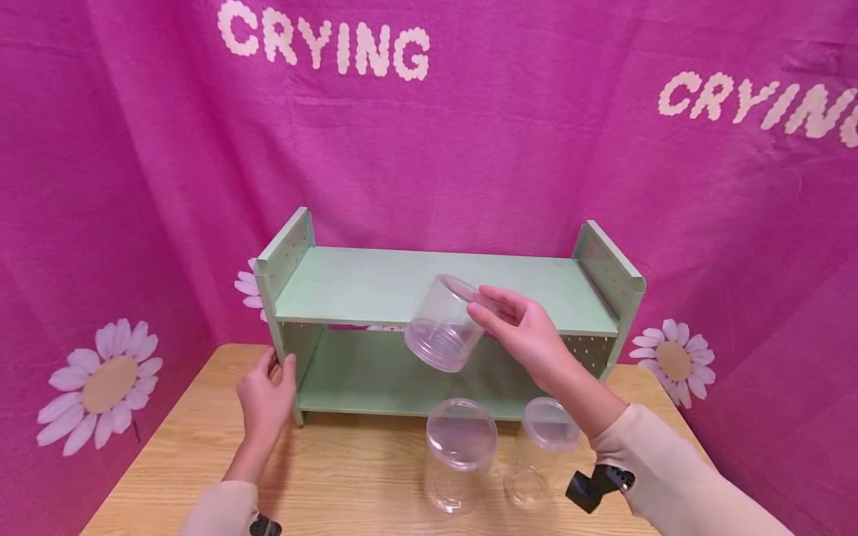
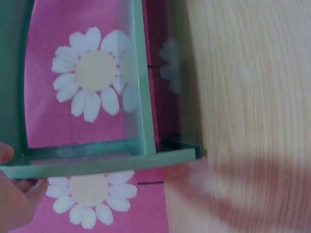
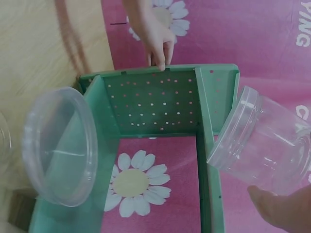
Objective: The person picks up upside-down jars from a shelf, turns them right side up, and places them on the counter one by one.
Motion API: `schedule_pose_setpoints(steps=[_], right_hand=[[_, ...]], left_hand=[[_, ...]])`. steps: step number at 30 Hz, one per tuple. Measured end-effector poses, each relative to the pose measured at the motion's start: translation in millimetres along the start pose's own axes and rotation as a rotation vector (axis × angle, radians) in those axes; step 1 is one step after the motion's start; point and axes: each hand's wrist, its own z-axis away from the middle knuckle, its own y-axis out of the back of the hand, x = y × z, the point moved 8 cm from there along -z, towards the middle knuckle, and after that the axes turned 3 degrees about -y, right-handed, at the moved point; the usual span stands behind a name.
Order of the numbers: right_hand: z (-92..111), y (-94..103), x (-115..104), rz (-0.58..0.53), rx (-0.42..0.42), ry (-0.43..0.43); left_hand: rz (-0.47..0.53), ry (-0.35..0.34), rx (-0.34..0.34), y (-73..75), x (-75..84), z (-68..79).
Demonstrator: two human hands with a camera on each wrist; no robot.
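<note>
My right hand holds a clear plastic jar tilted in front of the upper board of a green two-tier shelf. The jar's ribbed lid end points downward, and the fingers grip near its other end. At the shelf's left side panel, my left hand pinches the front edge between thumb and fingers. Two more clear jars stand on the table before the shelf: a wider jar and a narrower jar, the latter partly behind my right forearm.
The shelf stands on a wooden table, against a pink curtain printed with daisies and white letters. Perforated side panels rise above the upper board at both ends. Below it lies the lower board.
</note>
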Motion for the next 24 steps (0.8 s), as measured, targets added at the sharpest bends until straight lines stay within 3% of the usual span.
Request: schedule_pose_setpoints(steps=[3,6,9,13,16,20,24], right_hand=[[7,4.1,10,-0.022,0.005,-0.019],[12,5.5,20,-0.031,0.005,-0.037],[17,4.1,32,-0.07,0.006,-0.06],[22,-2.7,50,-0.208,0.006,-0.085],[25,-10.9,64,-0.322,-0.002,-0.107],[30,-21.7,77,-0.434,-0.032,-0.142],[35,-32.6,83,-0.514,-0.077,-0.147]], left_hand=[[-0.013,0.043,-0.033,-1.0,5.2,6.7],[-0.035,0.044,-0.041,-0.8,19.2,13.3],[-0.028,-0.001,-0.027,-2.2,39.4,22.2],[0.009,-0.092,-0.036,-10.4,68.3,41.0],[0.062,-0.166,-0.125,-22.1,89.6,57.2],[0.145,-0.249,-0.326,-41.5,113.9,76.2],[0.202,-0.269,-0.492,-57.1,125.5,90.3]])
